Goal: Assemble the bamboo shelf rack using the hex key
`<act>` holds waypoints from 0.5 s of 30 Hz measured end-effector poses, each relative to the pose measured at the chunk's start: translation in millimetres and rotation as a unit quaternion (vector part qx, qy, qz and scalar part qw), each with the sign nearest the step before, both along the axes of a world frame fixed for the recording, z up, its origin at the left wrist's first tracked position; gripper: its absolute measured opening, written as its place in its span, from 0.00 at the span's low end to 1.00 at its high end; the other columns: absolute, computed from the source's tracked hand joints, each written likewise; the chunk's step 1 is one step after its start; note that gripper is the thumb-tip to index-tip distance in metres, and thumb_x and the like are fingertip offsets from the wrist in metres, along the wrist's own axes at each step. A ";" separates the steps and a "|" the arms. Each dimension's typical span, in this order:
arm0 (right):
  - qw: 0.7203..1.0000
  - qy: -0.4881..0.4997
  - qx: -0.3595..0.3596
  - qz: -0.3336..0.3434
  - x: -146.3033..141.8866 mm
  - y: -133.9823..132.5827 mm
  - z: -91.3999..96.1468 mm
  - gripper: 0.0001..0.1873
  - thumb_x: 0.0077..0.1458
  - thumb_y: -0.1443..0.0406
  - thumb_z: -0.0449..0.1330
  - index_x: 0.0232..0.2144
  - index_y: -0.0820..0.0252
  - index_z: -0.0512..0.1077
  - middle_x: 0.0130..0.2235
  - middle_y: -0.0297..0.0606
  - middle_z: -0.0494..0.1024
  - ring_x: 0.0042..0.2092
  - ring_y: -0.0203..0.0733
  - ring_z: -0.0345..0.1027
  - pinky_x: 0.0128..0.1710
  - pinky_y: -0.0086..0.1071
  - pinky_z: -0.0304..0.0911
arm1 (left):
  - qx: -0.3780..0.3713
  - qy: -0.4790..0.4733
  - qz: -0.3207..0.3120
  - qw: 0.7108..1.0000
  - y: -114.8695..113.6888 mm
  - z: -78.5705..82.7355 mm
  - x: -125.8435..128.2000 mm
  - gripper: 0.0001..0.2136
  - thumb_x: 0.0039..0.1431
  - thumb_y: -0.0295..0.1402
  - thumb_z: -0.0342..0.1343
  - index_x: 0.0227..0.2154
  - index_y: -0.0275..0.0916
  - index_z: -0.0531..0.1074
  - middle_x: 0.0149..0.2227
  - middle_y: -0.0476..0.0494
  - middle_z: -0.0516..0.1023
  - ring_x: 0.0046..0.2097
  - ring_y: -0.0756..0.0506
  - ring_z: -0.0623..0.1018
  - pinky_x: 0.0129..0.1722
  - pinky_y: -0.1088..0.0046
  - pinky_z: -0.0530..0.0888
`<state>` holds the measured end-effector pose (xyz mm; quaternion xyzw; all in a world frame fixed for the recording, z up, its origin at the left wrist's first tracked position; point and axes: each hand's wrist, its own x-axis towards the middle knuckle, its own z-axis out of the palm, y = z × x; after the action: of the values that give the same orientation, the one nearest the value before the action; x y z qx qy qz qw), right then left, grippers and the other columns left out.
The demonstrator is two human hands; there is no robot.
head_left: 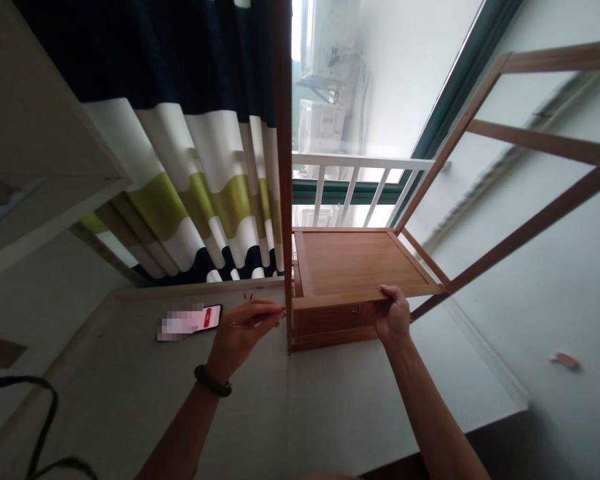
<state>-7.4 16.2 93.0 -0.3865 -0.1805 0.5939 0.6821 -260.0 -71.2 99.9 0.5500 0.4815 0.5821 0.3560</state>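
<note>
A brown wooden rack stands before me, with a framed wooden panel (pixel 355 263) lying level between its uprights. My right hand (pixel 393 319) grips the panel's front edge near the right, thumb on top and the other fingers underneath, out of sight. My left hand (pixel 243 331), a dark band on its wrist, pinches at the wooden upright (pixel 282 167) by the panel's front left corner. Whatever is between those fingertips is too small to name. Below the panel's front edge a small metal piece (pixel 357 309) sticks out from a lower wooden board (pixel 330 327).
A phone (pixel 211 318) lies on the pale surface left of my left hand, with small objects (pixel 249 296) behind it. Striped curtains (pixel 200 193) hang at the left. White railing (pixel 350 187) and a window are behind the rack. A ladder-like side frame (pixel 535 140) leans rightward.
</note>
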 end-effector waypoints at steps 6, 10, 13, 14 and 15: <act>0.999 0.052 -0.010 0.010 -0.1 -5.4 8.4 0.07 0.35 0.71 0.59 0.19 0.61 0.62 0.20 0.25 0.68 0.24 0.30 0.66 0.25 0.24 0.66 | 0.011 0.053 -0.006 0.999 0.7 -1.0 -4.6 0.05 0.47 0.32 0.61 0.29 0.39 0.77 0.34 0.45 0.76 0.33 0.48 0.76 0.31 0.74 0.77; 0.998 0.061 -0.012 0.019 1.2 -2.0 8.9 0.05 0.36 0.71 0.58 0.21 0.61 0.64 0.21 0.27 0.70 0.26 0.31 0.67 0.26 0.25 0.67 | 0.018 0.080 -0.009 0.997 0.2 2.5 -6.5 0.05 0.48 0.32 0.60 0.29 0.39 0.77 0.35 0.45 0.75 0.36 0.47 0.75 0.33 0.74 0.76; 0.998 0.062 -0.014 0.022 1.6 1.0 7.2 0.04 0.36 0.72 0.57 0.21 0.61 0.64 0.21 0.27 0.71 0.26 0.32 0.67 0.25 0.25 0.67 | 0.016 0.079 -0.006 0.997 -0.4 6.5 -4.2 0.06 0.49 0.32 0.59 0.31 0.38 0.76 0.35 0.45 0.75 0.31 0.50 0.74 0.30 0.75 0.75; 0.998 0.061 -0.015 0.022 1.7 1.5 6.7 0.04 0.37 0.72 0.56 0.21 0.61 0.64 0.21 0.27 0.71 0.26 0.32 0.67 0.25 0.25 0.66 | 0.015 0.079 -0.005 0.997 -0.5 7.5 -3.2 0.06 0.50 0.33 0.58 0.31 0.38 0.75 0.35 0.45 0.75 0.29 0.51 0.74 0.29 0.76 0.75; 0.998 0.061 -0.016 0.021 1.7 2.0 6.2 0.04 0.37 0.72 0.56 0.21 0.61 0.64 0.21 0.27 0.71 0.26 0.32 0.68 0.23 0.24 0.66 | 0.015 0.081 -0.005 0.997 -0.4 8.0 -2.4 0.06 0.51 0.33 0.58 0.32 0.38 0.75 0.35 0.45 0.75 0.28 0.52 0.73 0.28 0.76 0.75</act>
<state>-5.7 18.2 99.2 -0.3568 -0.1368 0.6335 0.6728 -262.4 -71.6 108.0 0.6027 0.4972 0.5413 0.3107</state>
